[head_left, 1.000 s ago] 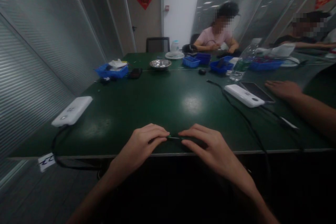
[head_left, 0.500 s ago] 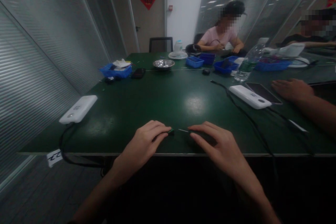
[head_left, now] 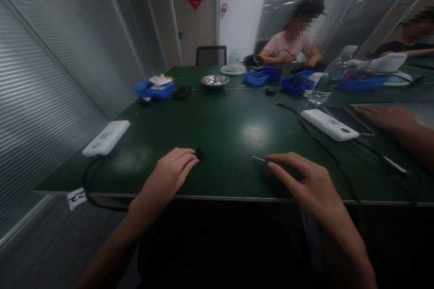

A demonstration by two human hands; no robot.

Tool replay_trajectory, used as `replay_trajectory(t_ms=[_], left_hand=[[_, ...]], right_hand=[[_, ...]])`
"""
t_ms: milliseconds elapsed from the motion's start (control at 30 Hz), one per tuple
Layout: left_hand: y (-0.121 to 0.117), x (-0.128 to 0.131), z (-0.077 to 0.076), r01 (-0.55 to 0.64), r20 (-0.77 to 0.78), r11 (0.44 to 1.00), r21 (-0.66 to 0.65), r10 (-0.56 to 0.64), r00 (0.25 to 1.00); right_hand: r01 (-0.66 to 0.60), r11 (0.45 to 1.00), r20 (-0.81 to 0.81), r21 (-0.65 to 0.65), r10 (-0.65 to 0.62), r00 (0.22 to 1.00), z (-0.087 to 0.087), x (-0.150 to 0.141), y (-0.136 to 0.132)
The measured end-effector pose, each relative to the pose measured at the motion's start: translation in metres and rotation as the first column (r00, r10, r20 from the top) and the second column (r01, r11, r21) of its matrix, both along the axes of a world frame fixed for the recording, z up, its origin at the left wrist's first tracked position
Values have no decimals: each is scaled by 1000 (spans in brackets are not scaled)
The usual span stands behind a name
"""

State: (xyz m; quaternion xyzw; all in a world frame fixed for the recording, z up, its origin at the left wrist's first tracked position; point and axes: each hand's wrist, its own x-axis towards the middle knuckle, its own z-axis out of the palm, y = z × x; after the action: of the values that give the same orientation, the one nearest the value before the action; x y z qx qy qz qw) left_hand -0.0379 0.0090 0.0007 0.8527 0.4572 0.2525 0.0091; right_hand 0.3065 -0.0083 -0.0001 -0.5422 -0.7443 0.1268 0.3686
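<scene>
My left hand [head_left: 171, 172] rests on the dark green table [head_left: 220, 131] near its front edge, its fingers pinched on a small dark part [head_left: 200, 155]. A hand's width to the right, my right hand [head_left: 300, 180] holds a thin tool with a metal tip [head_left: 258, 158] that points left. The tip and the small part are well apart.
A white power bank [head_left: 106, 137] with a black cable lies at the left edge; another one [head_left: 329, 124] and a phone [head_left: 349, 120] lie right, by a neighbour's hand [head_left: 386, 117]. Blue bins [head_left: 153, 90], a steel bowl [head_left: 214, 81] and a water bottle [head_left: 331, 77] stand farther back, where two people sit.
My hands have drawn apart: the left moved left with the small part, the right moved right with the tool. Before, tip and part met between them.
</scene>
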Motion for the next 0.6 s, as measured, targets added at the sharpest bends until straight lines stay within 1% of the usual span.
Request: replay_trajectory(t_ms=[133, 233, 300, 433, 533, 600], left_hand=[[2, 13, 2, 21, -9, 998, -64, -22, 1000], [3, 22, 5, 24, -10, 997, -78, -25, 1000], [2, 28, 7, -15, -19, 997, -74, 13, 1000], [3, 45, 9, -140, -85, 988, -67, 134, 987], [7, 54, 8, -152, -159, 986, -71, 139, 977], [9, 56, 7, -125, -165, 989, -79, 110, 980]], right_hand=[[-5, 1000, 6, 1, 5, 1000, -1, -1, 0], [-6, 1000, 14, 2, 6, 1000, 0, -1, 1], [-8, 1000, 18, 16, 8, 1000, 1, -2, 1], [-19, 999, 17, 28, 18, 1000, 1, -3, 2], [-28, 999, 13, 31, 28, 1000, 0, -3, 2], [-33, 999, 11, 26, 33, 999, 0, -3, 2]])
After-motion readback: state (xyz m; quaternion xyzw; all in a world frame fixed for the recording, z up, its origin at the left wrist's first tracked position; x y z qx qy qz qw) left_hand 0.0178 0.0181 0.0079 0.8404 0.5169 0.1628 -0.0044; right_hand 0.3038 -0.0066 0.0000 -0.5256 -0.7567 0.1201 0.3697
